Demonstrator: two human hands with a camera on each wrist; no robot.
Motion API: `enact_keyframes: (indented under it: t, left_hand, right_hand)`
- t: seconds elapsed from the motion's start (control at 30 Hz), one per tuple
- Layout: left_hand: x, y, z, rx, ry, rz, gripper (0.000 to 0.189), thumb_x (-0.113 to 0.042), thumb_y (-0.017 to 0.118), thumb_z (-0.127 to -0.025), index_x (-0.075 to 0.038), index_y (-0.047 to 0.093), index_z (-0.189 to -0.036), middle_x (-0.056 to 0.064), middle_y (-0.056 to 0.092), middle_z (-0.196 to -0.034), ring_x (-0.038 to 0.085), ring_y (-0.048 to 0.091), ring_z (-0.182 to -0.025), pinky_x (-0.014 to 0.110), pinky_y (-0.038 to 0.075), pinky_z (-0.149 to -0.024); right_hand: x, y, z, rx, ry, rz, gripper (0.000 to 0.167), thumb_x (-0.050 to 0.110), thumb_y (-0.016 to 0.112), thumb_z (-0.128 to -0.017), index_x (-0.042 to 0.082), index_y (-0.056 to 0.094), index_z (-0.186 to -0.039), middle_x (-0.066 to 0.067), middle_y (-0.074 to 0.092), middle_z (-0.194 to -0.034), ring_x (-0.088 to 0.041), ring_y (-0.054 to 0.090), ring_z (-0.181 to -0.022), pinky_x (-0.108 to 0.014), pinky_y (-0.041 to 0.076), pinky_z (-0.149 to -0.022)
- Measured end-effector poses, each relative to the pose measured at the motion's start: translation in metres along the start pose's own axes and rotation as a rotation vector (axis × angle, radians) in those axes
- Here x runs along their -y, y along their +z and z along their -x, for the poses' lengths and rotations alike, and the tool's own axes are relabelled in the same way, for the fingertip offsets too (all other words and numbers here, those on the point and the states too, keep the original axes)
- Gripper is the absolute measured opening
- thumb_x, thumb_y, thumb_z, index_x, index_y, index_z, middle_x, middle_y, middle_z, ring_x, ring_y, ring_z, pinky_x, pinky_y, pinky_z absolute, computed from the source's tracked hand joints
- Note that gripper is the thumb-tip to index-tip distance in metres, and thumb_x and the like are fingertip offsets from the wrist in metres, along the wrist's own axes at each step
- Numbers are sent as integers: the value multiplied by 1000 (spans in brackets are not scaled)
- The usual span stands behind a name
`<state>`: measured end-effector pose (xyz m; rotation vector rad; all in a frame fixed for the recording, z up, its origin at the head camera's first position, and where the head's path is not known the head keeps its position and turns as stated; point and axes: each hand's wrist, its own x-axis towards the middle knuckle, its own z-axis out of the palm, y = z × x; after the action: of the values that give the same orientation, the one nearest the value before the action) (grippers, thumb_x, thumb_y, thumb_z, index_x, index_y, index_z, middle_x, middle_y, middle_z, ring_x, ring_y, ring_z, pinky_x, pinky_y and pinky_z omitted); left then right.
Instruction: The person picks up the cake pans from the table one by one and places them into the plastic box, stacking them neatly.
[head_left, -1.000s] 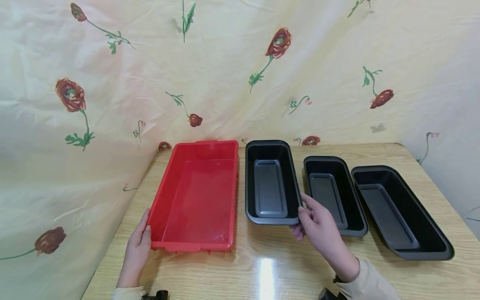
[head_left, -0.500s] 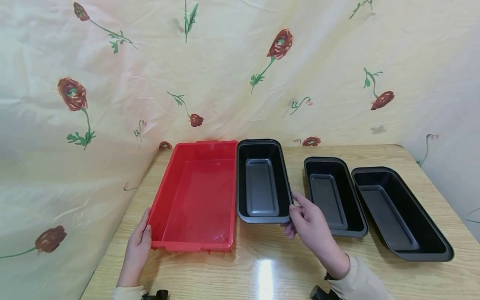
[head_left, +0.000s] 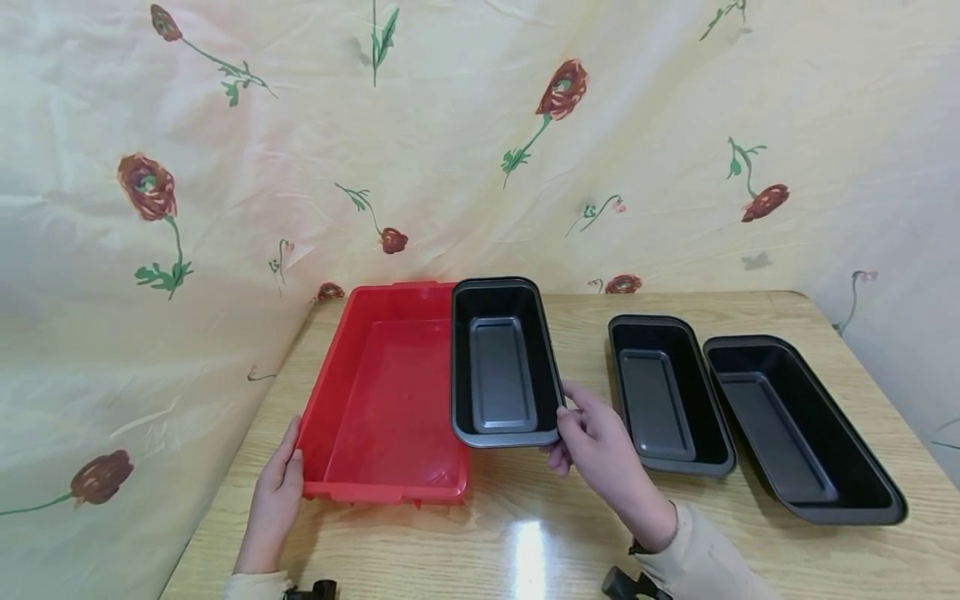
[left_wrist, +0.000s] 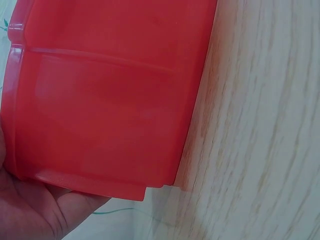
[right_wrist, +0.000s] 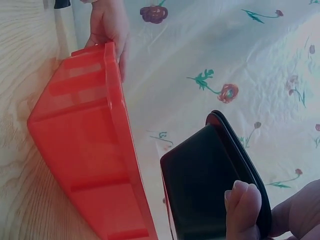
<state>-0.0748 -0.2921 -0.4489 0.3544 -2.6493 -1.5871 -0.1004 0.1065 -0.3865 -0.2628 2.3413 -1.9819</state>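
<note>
A red plastic tray (head_left: 390,400) stands at the left of the table, its near left corner gripped by my left hand (head_left: 276,492). In the left wrist view the thumb side of that hand lies along the tray's rim. My right hand (head_left: 600,442) pinches the near right corner of a black loaf pan (head_left: 502,375). In the right wrist view the loaf pan (right_wrist: 200,190) is raised off the table, beside and above the tray's wall (right_wrist: 85,150). From the head view it overlaps the tray's right edge. The loaf pan looks bare inside.
Two more black loaf pans stand on the wooden table (head_left: 750,550) at the right: a nearer-middle loaf pan (head_left: 656,400) and a far-right loaf pan (head_left: 780,433), close side by side. A flowered cloth (head_left: 450,133) hangs behind the table and down its left side.
My right hand has carried the black loaf pan leftward, from beside the red tray to over its right edge. The left hand and tray have stayed put.
</note>
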Motion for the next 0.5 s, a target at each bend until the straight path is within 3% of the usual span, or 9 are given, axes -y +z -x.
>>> enact_keyframes:
  t: [0.2, 0.5]
  left_hand:
    - [0, 0, 0, 0, 5, 7, 52, -16, 30, -107, -21, 17, -157, 7, 21, -161, 30, 23, -144, -1, 28, -90]
    - [-1, 0, 0, 3, -6, 5, 52, -17, 30, -107, -24, 16, -157, 5, 20, -161, 28, 22, -145, 0, 29, -91]
  right_hand:
    - [3, 8, -5, 26, 15, -42, 43, -2, 39, -101, -7, 36, -144, -21, 65, -68, -22, 60, -49, -34, 54, -44]
    - [5, 20, -13, 47, 15, -77, 45, -2, 41, -101, -8, 34, -145, -19, 65, -67, -23, 59, -48, -34, 54, -43]
